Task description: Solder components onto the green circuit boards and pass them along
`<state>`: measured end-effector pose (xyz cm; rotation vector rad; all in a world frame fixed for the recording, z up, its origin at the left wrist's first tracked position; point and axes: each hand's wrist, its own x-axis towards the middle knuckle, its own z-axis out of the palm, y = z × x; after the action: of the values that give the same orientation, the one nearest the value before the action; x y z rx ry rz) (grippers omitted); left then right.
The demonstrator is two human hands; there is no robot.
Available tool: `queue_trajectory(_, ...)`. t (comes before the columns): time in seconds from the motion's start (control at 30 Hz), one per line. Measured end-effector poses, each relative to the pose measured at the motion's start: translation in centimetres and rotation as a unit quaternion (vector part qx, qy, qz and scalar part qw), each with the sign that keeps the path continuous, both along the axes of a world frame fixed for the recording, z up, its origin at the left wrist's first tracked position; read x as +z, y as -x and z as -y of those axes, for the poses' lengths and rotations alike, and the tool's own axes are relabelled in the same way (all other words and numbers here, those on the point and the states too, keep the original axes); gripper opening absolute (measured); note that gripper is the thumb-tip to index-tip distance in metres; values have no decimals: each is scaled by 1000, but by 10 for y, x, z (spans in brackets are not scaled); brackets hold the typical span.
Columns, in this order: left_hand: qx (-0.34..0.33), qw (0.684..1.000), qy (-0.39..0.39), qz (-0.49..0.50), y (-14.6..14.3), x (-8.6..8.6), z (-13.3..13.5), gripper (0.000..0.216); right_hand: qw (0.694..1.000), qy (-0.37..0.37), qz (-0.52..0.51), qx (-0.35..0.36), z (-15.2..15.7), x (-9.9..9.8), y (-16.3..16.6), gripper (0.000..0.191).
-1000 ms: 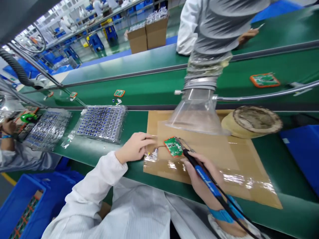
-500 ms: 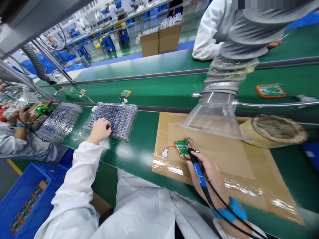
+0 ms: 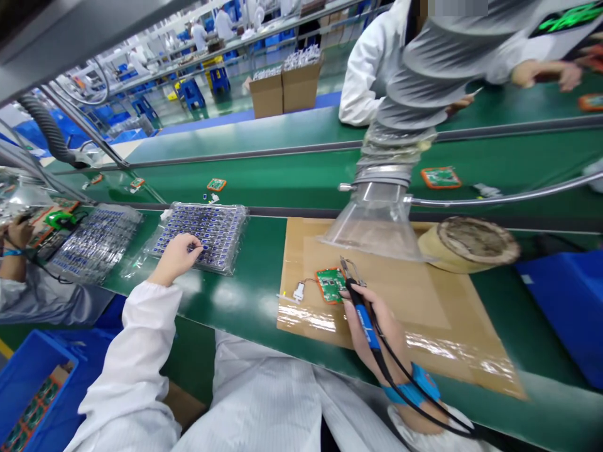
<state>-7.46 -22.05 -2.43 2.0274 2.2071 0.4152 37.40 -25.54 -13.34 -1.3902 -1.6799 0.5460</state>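
Note:
My right hand [image 3: 377, 326] is wrapped around a soldering iron [image 3: 365, 320] with a blue and black handle, its metal tip pointing away from me. The tip is just right of a green circuit board [image 3: 331, 285] edged in orange, which lies on the cardboard sheet. A thin wire links this board to a small white connector [image 3: 298, 291]. My left hand [image 3: 178, 256] is over the near-left part of a clear plastic tray [image 3: 226, 248] with rows of small blue and dark parts. Its fingertips are pinched together; whatever is between them is hidden.
A clear fume hood [image 3: 372, 220] on a grey hose hangs over the cardboard sheet [image 3: 452, 351]. To its right lies a tape-like round roll [image 3: 466, 245], beside a blue bin [image 3: 565, 307]. More boards [image 3: 440, 177] lie on the green belt [image 3: 301, 179]. Co-workers sit across and at left.
The view has swung to the right, so the scene sits further left. The left fingers have drawn together over the tray. The iron's tip now appears slightly further off the board.

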Motion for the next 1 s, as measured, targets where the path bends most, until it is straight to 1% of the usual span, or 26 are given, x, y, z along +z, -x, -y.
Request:
queue_trajectory(0.1,-16,994,-64,87,-25,-1,9,14,1000,16,-20,18,2,1,1,37)
queue_trajectory(0.17,-24,979,-132,155,-51,-7,12,12,999,23,-27,26,3,2,2,37)
queue_trajectory(0.2,-28,963,-169,206,-67,-12,13,12,999,26,-29,31,4,2,2,37)
queue_trajectory(0.23,-32,941,-198,274,-85,-17,13,13,998,29,-31,36,5,3,3,36)
queue_trajectory(0.27,-34,909,-216,355,-103,-22,13,16,998,31,-33,41,5,3,3,36)
queue_trajectory(0.3,-34,868,-220,444,-122,-27,12,21,998,31,-35,47,5,3,3,35)
queue_trajectory(0.33,-29,821,-209,531,-141,-31,11,25,997,29,-36,54,6,3,2,34)
queue_trajectory(0.4,-13,734,-146,663,-174,-37,10,34,997,22,-40,65,6,3,2,33)
queue_trajectory(0.43,-5,704,-99,704,-188,-39,9,37,997,19,-43,65,6,3,1,33)
queue_trajectory(0.47,1,685,-43,727,-199,-41,9,39,997,18,-46,65,6,3,1,33)
queue_trajectory(0.5,5,676,17,736,-209,-42,9,40,996,19,-52,63,7,3,1,33)
queue_trajectory(0.57,10,679,120,725,-223,-45,9,42,995,30,-82,51,8,5,2,33)
queue_trajectory(0.63,5,693,179,699,-231,-47,10,44,988,46,-142,35,11,11,5,32)
queue_trajectory(0.73,-15,713,213,668,-238,-47,13,42,969,63,-239,12,13,25,15,29)
queue_trajectory(0.8,-25,722,230,652,-241,-44,15,41,957,76,-280,8,12,34,22,27)
queue_trajectory(0.9,-36,733,246,633,-246,-41,18,39,943,101,-317,14,9,44,31,31)
queue_trajectory(1.0,-57,743,247,620,-249,-41,21,37,936,115,-331,23,6,47,35,35)
